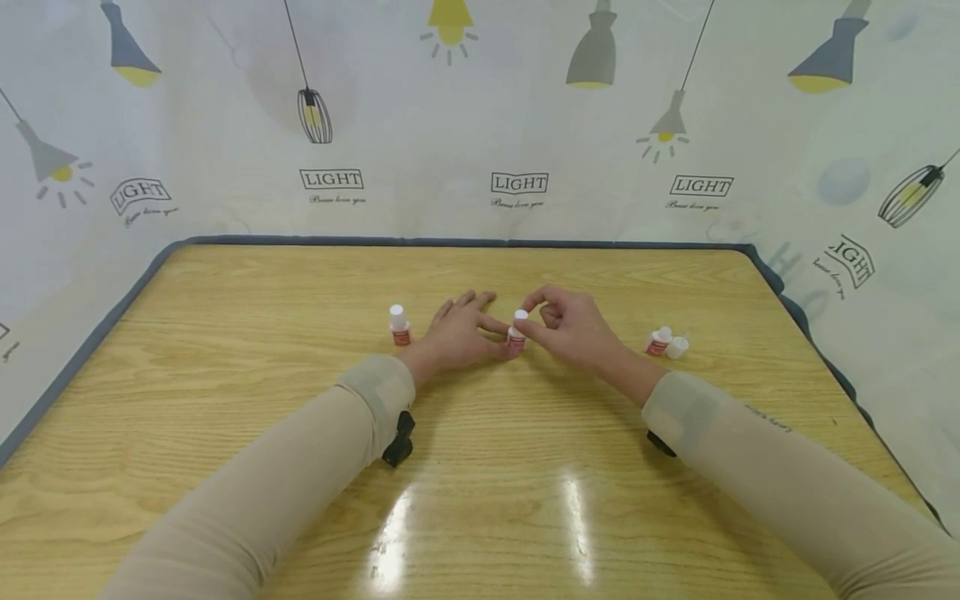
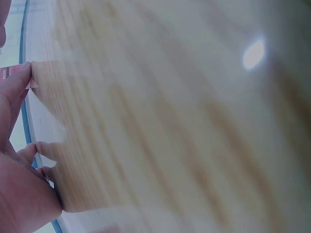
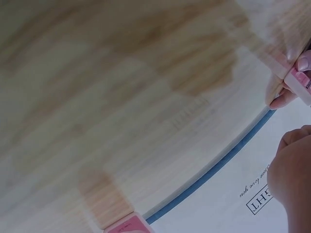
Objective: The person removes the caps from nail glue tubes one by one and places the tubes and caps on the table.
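Note:
A small white bottle with a pink-red label (image 1: 516, 340) stands upright on the table between the two hands. My left hand (image 1: 465, 333) pinches its lower part between thumb and index finger, the other fingers spread over the tabletop. At the bottle's top, the thumb and index finger of my right hand (image 1: 573, 327) pinch the white cap (image 1: 521, 316). In the left wrist view the label (image 2: 9, 73) shows beside the left thumb. The right wrist view catches the bottle (image 3: 300, 85) at its edge, with the right hand (image 3: 294, 170) below it.
A similar capped bottle (image 1: 401, 333) stands left of the left hand. To the right, another bottle (image 1: 658, 342) stands without its large cap, and a loose white cap (image 1: 678, 347) lies beside it. The wooden table (image 1: 480, 500) has a dark blue edge against a printed backdrop.

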`<state>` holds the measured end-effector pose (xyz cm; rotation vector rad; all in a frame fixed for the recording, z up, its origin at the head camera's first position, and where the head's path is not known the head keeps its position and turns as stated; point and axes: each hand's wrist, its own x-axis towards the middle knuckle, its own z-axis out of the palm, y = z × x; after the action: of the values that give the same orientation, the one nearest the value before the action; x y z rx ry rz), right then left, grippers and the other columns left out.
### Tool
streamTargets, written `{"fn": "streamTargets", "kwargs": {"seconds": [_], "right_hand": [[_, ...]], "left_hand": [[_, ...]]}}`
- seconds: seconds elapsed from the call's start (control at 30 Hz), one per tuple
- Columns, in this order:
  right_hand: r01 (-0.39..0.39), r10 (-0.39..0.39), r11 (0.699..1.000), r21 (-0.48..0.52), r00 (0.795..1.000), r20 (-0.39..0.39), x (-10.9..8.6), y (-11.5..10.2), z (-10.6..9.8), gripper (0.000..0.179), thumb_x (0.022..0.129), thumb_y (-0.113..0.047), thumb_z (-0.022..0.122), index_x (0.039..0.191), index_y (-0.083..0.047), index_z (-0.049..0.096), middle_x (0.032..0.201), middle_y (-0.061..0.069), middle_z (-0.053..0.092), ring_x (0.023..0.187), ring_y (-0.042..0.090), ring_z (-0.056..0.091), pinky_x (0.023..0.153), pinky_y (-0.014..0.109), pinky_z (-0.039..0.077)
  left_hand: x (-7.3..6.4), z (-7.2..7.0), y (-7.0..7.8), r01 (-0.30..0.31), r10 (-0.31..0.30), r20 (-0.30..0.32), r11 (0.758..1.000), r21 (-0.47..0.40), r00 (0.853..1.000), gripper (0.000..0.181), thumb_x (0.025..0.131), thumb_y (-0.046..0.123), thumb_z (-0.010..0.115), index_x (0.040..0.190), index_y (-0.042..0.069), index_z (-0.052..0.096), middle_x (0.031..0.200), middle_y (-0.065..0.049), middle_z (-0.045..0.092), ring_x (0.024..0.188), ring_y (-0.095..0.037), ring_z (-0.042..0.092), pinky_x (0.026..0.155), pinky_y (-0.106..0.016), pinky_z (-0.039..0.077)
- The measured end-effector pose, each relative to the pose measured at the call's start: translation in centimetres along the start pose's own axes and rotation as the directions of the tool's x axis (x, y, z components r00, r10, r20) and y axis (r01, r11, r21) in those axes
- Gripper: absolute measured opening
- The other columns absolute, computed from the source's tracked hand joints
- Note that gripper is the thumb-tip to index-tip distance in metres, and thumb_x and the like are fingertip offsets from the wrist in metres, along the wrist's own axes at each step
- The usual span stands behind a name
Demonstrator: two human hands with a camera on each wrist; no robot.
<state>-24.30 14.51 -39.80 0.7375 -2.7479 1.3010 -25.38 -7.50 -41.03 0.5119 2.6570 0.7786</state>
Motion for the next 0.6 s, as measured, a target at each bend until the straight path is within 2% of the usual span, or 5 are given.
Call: {"fn": "streamTargets", "kwargs": {"seconds": [0.17, 0.43, 0.6], "right_hand": [[0.015, -0.015, 1.0, 0.013, 1.0, 0.004, -0.03, -0.01, -0.01, 0.017, 0.1, -0.019, 0.075, 0.111, -0.006, 0.07, 0.059, -0.007, 0.032, 0.051, 0.007, 0.029, 0.053, 0.025, 0.031], [-0.077, 0.077, 0.997, 0.016, 0.997, 0.006, -0.09, -0.12, -0.14, 0.026, 0.098, -0.035, 0.078, 0.11, -0.014, 0.068, 0.06, -0.005, 0.034, 0.052, 0.012, 0.03, 0.052, 0.025, 0.029], [-0.055, 0.055, 0.998, 0.003, 0.998, 0.0, -0.09, -0.09, -0.11, 0.025, 0.098, -0.033, 0.079, 0.108, -0.012, 0.069, 0.061, -0.005, 0.035, 0.052, 0.012, 0.031, 0.052, 0.025, 0.03]], "left_hand": [[-0.01, -0.01, 0.04, 0.003, -0.003, 0.002, 1.0, -0.007, 1.0, 0.05, 0.098, 0.056, 0.072, 0.14, 0.027, 0.072, 0.18, -0.002, 0.021, 0.17, -0.031, 0.003, 0.138, -0.053, -0.002], [0.04, 0.01, 0.04, 0.007, -0.007, 0.004, 1.0, -0.007, 1.0, 0.053, 0.098, 0.06, 0.07, 0.141, 0.028, 0.071, 0.18, -0.002, 0.02, 0.17, -0.032, 0.003, 0.138, -0.055, -0.002], [0.09, 0.1, 0.01, 0.003, -0.003, -0.004, 1.0, 0.004, 1.0, 0.051, 0.098, 0.056, 0.072, 0.14, 0.028, 0.072, 0.18, -0.002, 0.021, 0.17, -0.032, 0.004, 0.138, -0.054, -0.001]]}}
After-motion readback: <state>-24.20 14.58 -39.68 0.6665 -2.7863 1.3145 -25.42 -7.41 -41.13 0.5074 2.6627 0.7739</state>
